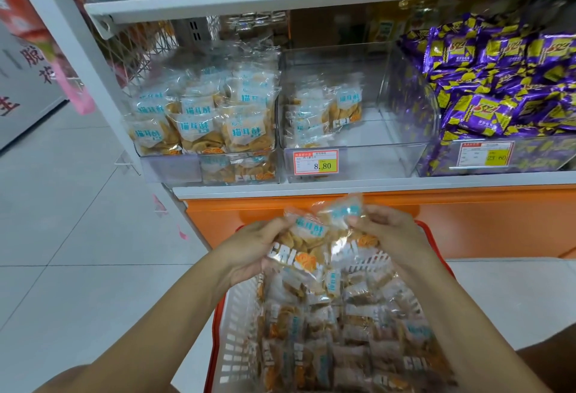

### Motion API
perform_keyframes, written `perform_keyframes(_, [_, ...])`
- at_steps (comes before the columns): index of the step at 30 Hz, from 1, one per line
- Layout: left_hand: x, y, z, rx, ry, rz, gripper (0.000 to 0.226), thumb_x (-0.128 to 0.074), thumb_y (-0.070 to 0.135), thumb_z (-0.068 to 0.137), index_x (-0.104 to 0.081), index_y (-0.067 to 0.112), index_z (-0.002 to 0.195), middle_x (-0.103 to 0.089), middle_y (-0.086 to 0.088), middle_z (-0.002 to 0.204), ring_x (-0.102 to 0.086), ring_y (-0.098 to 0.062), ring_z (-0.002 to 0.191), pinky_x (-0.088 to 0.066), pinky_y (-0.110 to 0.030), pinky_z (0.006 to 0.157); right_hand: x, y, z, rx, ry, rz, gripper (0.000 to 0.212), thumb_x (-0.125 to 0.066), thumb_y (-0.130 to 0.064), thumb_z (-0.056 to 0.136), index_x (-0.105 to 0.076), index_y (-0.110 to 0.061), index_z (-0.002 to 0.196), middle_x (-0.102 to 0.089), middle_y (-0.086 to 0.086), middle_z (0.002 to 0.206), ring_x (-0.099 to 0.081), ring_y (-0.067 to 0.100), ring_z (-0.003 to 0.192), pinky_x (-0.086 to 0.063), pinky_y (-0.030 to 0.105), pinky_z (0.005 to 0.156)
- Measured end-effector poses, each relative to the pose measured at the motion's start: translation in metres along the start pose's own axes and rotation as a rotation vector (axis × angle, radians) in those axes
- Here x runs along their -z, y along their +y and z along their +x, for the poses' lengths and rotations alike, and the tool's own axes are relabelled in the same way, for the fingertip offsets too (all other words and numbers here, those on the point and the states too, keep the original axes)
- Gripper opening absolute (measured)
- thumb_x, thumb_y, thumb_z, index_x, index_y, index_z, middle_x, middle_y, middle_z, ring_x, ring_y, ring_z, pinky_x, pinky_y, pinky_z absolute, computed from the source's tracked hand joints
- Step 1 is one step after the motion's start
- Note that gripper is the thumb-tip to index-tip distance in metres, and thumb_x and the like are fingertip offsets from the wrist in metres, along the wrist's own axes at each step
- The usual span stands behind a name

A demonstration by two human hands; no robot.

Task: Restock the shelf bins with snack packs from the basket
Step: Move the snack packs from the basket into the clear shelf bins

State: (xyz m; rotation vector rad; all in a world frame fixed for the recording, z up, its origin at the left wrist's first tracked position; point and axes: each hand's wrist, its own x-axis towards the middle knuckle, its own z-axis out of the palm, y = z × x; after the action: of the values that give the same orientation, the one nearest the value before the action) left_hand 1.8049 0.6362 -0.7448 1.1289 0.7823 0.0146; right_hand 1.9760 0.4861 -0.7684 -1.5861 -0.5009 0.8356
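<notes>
Left hand [249, 247] and right hand [394, 236], fingers [363, 221] pinching snack packs [307, 238] over basket [232, 330]; middle bin [374, 155] half-empty (likely destination).

Clear snack pks [307, 238] over full basket [237, 327]; mid bin [377, 160] low
</notes>
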Motion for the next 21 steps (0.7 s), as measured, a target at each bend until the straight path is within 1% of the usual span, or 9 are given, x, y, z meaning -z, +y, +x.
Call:
perform_keyframes(1, [0.000,0.001,0.000,0.009,0.029,-0.068,0.035,-0.059,0.025,0.090,-0.059,-0.008,0.102,-0.069,-0.015,0.088,-0.068,-0.018,0.072,-0.058,-0.030,0.063,0.001,-0.001,0.001,0.036,0.078,0.069,0.018,-0.077,-0.021,0.077,-0.071,-0.019,0.093,-0.074,-0.004,0.091,-0.068,0.014,0.087,-0.051,0.028,0.078])
perform_keyframes(2, [0.000,0.002,0.001,0.007,0.048,-0.105,0.028,-0.055,0.018,0.093,-0.055,-0.009,0.101,-0.065,-0.018,0.090,-0.066,-0.019,0.070,-0.058,-0.031,0.060,0.002,-0.004,0.000,0.057,0.121,0.151,0.012,-0.074,-0.016,0.080,-0.070,-0.017,0.092,-0.074,-0.004,0.086,-0.068,0.012,0.081,-0.051,0.024,0.072])
perform_keyframes(4, [0.001,0.002,0.002,-0.009,0.082,-0.162,0.018,-0.052,0.011,0.093,-0.057,-0.005,0.100,-0.058,-0.021,0.093,-0.062,-0.022,0.072,-0.058,-0.034,0.064,0.004,-0.009,0.000,0.068,0.127,0.294,0.009,-0.070,-0.014,0.082,-0.067,-0.015,0.091,-0.072,-0.003,0.085,-0.066,0.010,0.075,-0.050,0.021,0.065])
perform_keyframes(9, [-0.001,0.004,0.002,-0.080,0.069,-0.208,0.015,-0.053,0.010,0.093,-0.065,0.002,0.098,-0.068,-0.012,0.077,-0.068,-0.019,0.069,-0.060,-0.038,0.068,-0.004,-0.019,-0.005,0.018,-0.012,0.584,0.018,-0.066,-0.016,0.076,-0.065,-0.007,0.092,-0.070,0.003,0.084,-0.066,0.013,0.076,-0.055,0.024,0.070])
perform_keyframes(12, [-0.005,0.003,-0.002,-0.140,0.071,-0.174,0.018,-0.053,0.012,0.091,-0.064,0.004,0.103,-0.069,-0.008,0.075,-0.068,-0.018,0.070,-0.059,-0.039,0.072,-0.014,-0.019,-0.013,0.022,-0.074,0.444,0.024,-0.069,-0.020,0.073,-0.066,-0.010,0.095,-0.071,0.004,0.088,-0.066,0.016,0.078,-0.055,0.026,0.070])
perform_keyframes(15, [-0.011,0.001,-0.004,-0.170,0.054,-0.165,0.043,-0.057,0.024,0.087,-0.058,-0.002,0.122,-0.066,-0.020,0.108,-0.064,-0.032,0.100,-0.051,-0.055,0.091,-0.031,-0.012,-0.021,0.045,-0.070,0.268,0.028,-0.072,-0.026,0.071,-0.065,-0.013,0.094,-0.072,0.005,0.093,-0.069,0.017,0.083,-0.053,0.022,0.066])
perform_keyframes(16, [-0.013,0.001,-0.004,-0.182,0.036,-0.144,0.046,-0.055,0.030,0.089,-0.058,0.000,0.124,-0.064,-0.021,0.117,-0.061,-0.034,0.109,-0.047,-0.057,0.094,-0.035,-0.011,-0.022,0.075,-0.045,0.223,0.028,-0.073,-0.028,0.072,-0.066,-0.015,0.095,-0.072,0.004,0.095,-0.069,0.016,0.087,-0.053,0.022,0.069])
perform_keyframes(18, [-0.018,0.000,-0.005,-0.213,-0.008,-0.071,0.048,-0.053,0.041,0.092,-0.058,0.007,0.126,-0.064,-0.015,0.122,-0.060,-0.029,0.115,-0.046,-0.054,0.097,-0.039,-0.010,-0.022,0.131,0.009,0.124,0.028,-0.074,-0.031,0.074,-0.068,-0.021,0.099,-0.072,-0.002,0.098,-0.068,0.013,0.094,-0.052,0.025,0.079])
perform_keyframes(21, [-0.024,-0.001,-0.003,-0.273,-0.019,0.059,0.065,-0.079,0.037,0.072,-0.056,0.011,0.127,-0.066,-0.008,0.120,-0.062,-0.022,0.114,-0.041,-0.052,0.105,-0.038,-0.012,-0.022,0.175,0.012,0.048,0.036,-0.077,-0.034,0.071,-0.067,-0.027,0.105,-0.071,-0.008,0.104,-0.065,0.007,0.100,-0.052,0.026,0.085])
